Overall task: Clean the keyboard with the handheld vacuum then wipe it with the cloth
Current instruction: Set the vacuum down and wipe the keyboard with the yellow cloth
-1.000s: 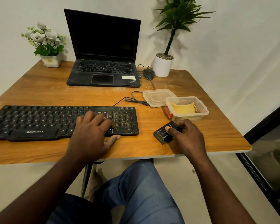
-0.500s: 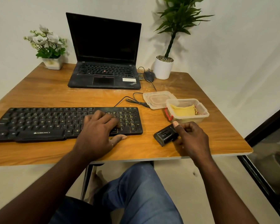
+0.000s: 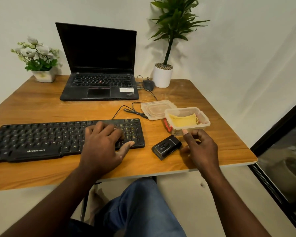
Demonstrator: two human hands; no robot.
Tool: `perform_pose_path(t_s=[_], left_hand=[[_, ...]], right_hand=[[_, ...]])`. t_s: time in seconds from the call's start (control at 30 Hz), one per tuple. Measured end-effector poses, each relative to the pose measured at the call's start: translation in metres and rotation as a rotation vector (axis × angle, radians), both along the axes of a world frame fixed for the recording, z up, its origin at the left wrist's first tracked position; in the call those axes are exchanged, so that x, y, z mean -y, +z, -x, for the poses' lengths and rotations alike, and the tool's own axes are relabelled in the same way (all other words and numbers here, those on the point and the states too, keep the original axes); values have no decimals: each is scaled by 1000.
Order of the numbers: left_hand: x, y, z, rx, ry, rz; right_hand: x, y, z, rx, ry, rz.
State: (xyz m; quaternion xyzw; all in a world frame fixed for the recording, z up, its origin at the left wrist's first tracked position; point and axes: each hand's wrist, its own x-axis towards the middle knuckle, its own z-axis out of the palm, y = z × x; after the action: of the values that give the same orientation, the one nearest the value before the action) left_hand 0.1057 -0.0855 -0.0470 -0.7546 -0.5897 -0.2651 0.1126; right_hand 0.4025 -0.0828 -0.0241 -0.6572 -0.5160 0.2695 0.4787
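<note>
A black keyboard lies along the front of the wooden table. My left hand rests flat on its right part, fingers spread over the keys. The small black handheld vacuum lies on the table just right of the keyboard. My right hand hovers right beside the vacuum, off it, with loosely curled fingers and nothing in it. Its index finger points toward the clear plastic box behind the vacuum, where the yellow cloth lies folded.
The box's lid lies to the left of the box, next to the keyboard cable. At the back stand an open laptop, a mouse, a white-potted plant and a flower pot. The table's front edge is near my wrists.
My right hand has let go of the vacuum, left it lying on the table, and lifted slightly to the right of it. The left hand stays on the keyboard.
</note>
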Motion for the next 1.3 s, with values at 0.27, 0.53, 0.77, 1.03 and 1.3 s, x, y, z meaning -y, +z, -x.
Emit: perform_pose_path(t_s=[0.27, 0.53, 0.77, 1.03, 1.3], left_hand=[[-36, 50, -92, -33, -270, 148], [-103, 79, -162, -281, -213, 289], [-133, 80, -181, -403, -67, 386], [-132, 72, -191, -299, -6, 429], [-126, 74, -163, 102, -47, 275]], right_hand=[[-39, 41, -24, 485, 34, -286], [-125, 60, -50, 1028, 375, 108], [-152, 53, -50, 1280, 333, 220], [-158, 48, -45, 1151, 290, 268], [-126, 78, -53, 785, 217, -37]])
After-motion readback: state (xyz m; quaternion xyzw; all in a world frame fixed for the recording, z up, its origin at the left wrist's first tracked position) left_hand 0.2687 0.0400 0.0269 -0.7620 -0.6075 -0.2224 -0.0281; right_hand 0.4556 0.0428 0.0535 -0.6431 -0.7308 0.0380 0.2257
